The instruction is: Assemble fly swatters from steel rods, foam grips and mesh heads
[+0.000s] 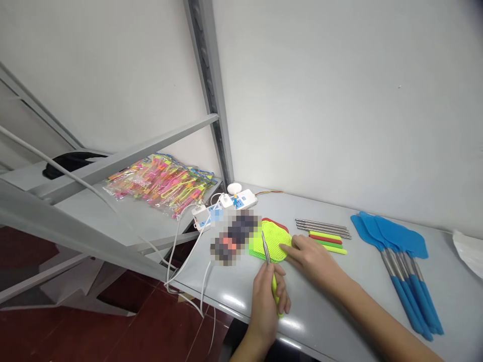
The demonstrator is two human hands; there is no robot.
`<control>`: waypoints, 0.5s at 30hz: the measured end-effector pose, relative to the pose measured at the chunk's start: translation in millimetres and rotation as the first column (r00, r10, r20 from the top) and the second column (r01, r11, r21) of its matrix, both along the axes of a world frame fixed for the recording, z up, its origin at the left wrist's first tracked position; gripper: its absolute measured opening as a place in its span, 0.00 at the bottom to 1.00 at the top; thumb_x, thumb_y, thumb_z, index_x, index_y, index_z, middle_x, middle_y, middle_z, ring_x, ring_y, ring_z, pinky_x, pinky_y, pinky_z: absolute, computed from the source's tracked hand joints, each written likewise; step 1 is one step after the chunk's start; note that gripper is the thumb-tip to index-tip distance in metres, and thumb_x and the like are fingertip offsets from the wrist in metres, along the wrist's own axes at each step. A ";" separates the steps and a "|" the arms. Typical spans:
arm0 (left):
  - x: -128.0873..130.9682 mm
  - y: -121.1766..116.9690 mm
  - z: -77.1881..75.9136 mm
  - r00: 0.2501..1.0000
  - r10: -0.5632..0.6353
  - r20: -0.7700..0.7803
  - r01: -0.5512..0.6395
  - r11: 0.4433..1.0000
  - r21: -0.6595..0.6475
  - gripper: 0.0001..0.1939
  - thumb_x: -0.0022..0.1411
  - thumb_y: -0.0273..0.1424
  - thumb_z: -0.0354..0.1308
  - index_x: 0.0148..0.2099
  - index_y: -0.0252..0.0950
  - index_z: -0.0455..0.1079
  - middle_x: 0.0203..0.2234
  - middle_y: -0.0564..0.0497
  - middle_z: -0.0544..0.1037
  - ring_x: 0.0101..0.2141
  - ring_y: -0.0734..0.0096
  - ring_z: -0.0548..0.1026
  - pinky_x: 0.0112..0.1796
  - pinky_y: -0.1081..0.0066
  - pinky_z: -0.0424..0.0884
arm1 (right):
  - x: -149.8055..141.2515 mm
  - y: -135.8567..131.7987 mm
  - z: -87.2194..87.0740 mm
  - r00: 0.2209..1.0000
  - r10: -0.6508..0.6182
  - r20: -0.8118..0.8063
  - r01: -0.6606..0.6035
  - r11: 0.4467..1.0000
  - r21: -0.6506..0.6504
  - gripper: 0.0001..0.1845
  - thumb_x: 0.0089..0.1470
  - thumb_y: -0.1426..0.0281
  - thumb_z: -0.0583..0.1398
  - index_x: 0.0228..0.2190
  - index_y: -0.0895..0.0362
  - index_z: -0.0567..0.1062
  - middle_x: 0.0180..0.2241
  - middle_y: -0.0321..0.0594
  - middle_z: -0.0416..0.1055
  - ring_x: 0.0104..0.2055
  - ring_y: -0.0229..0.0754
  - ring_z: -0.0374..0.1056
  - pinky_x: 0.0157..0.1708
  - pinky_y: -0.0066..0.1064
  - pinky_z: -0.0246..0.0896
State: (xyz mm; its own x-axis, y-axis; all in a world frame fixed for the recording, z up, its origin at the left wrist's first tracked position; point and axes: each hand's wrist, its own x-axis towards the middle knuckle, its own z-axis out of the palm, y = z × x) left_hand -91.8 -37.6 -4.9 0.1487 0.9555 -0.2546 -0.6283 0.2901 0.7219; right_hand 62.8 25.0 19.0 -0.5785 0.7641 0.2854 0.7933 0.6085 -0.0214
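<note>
My left hand (267, 291) is wrapped around a fly swatter handle (275, 291), a yellow-green grip with a thin metal rod pointing up and away. The rod's tip lies over the left part of a yellow-green mesh swatter head (274, 239). My right hand (307, 256) is closed at the right edge of that head, with fingertips on its mesh. Red and green heads peek out beneath it. Beyond my right hand lie several metal rods (322, 227) and several coloured grips (326, 237) in yellow-green, red and green.
Blue fly swatters (400, 236) with blue grips lie fanned at the right. A blurred dark object (237, 236) sits left of the mesh heads. Behind it are power strips (245, 200) with white cables. Bagged colourful items (162, 183) fill the left shelf. A metal post (215, 90) rises behind.
</note>
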 end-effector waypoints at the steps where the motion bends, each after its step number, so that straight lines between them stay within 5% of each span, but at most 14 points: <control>1: 0.0 0.1 0.1 1.000 0.011 0.000 -0.011 1.000 -0.006 0.17 0.69 0.44 0.47 0.35 0.36 0.64 0.16 0.62 0.55 0.12 0.84 0.50 0.15 0.78 0.56 | 2.5 -1.4 -0.6 1.000 0.025 0.008 -0.025 0.999 0.039 0.12 0.62 0.72 0.55 0.45 0.56 0.75 0.30 0.41 0.66 0.31 0.42 0.61 0.29 0.32 0.50; 5: 0.2 1.4 1.0 0.999 0.034 -0.006 -0.034 0.999 -0.006 0.18 0.69 0.44 0.46 0.35 0.36 0.64 0.16 0.62 0.55 0.12 0.84 0.50 0.16 0.77 0.56 | 14.1 -9.2 0.2 0.995 0.078 -0.056 -0.064 0.974 0.216 0.13 0.62 0.75 0.53 0.45 0.60 0.74 0.27 0.40 0.67 0.28 0.41 0.60 0.29 0.33 0.51; 7: 0.7 1.7 2.0 0.999 0.029 -0.024 -0.029 1.000 0.009 0.18 0.69 0.45 0.46 0.35 0.36 0.64 0.16 0.62 0.55 0.12 0.84 0.50 0.16 0.77 0.55 | 20.1 -15.3 4.1 0.978 0.022 -0.205 0.033 0.966 0.257 0.10 0.61 0.74 0.55 0.42 0.59 0.75 0.25 0.39 0.67 0.27 0.40 0.61 0.29 0.33 0.53; 9: 2.8 2.2 3.3 0.998 0.005 -0.063 -0.004 1.000 0.009 0.18 0.68 0.46 0.46 0.35 0.37 0.63 0.17 0.62 0.56 0.12 0.84 0.51 0.17 0.77 0.56 | 26.1 -23.6 10.9 0.876 -0.131 -0.464 0.227 0.961 0.157 0.05 0.59 0.71 0.58 0.37 0.57 0.74 0.23 0.37 0.67 0.24 0.38 0.61 0.26 0.31 0.53; 10: 4.9 2.7 3.8 0.996 -0.022 -0.090 0.023 1.000 0.001 0.19 0.68 0.46 0.46 0.35 0.37 0.63 0.17 0.62 0.56 0.12 0.84 0.51 0.17 0.76 0.56 | 29.4 -28.6 14.9 0.756 -0.234 -0.611 0.325 0.945 0.040 0.04 0.58 0.69 0.59 0.34 0.57 0.73 0.22 0.36 0.67 0.23 0.37 0.61 0.24 0.30 0.54; 12: 11.5 4.4 4.7 0.981 -0.114 -0.157 0.112 0.994 -0.019 0.19 0.68 0.46 0.46 0.34 0.36 0.63 0.17 0.62 0.56 0.12 0.84 0.50 0.18 0.76 0.57 | 36.4 -39.6 22.7 0.387 -0.413 -0.824 0.386 0.885 -0.262 0.07 0.58 0.65 0.59 0.31 0.56 0.70 0.21 0.34 0.67 0.21 0.37 0.61 0.22 0.29 0.55; 15: 26.0 7.2 6.0 0.894 -0.344 -0.286 0.356 0.934 -0.009 0.19 0.67 0.46 0.46 0.34 0.36 0.64 0.17 0.62 0.55 0.14 0.82 0.49 0.17 0.76 0.54 | 47.9 -56.7 29.7 -0.111 -0.510 -0.853 0.157 0.839 -0.522 0.10 0.57 0.63 0.60 0.28 0.56 0.70 0.22 0.36 0.69 0.20 0.38 0.63 0.20 0.30 0.56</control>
